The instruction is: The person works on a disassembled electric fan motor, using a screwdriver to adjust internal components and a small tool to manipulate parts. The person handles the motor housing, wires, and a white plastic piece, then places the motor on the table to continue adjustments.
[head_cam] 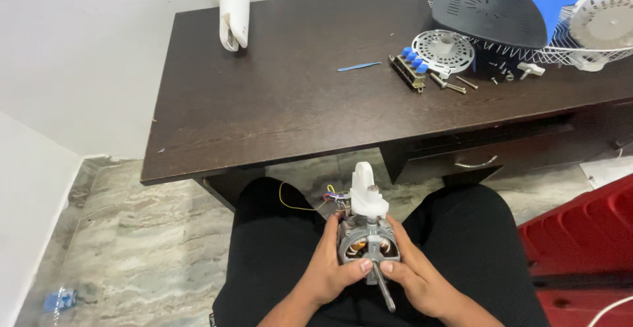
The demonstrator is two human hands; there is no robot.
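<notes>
A small electric fan motor (366, 241) with a grey metal frame, copper windings and a white plastic top piece (366, 195) rests over my lap. My left hand (330, 267) grips its left side and my right hand (415, 274) grips its right side, both thumbs pressed on the front. The steel shaft (384, 292) points down toward me between my thumbs. Thin coloured wires (333, 198) trail from the motor's back.
A dark wooden desk (277, 103) stands ahead. On it lie a blue strip (359, 66), a switch block with blue buttons (409, 70), a round white vented part (444, 50), screws, and a wire fan guard with blue blades (527, 10). A red plastic item (587, 235) sits at right.
</notes>
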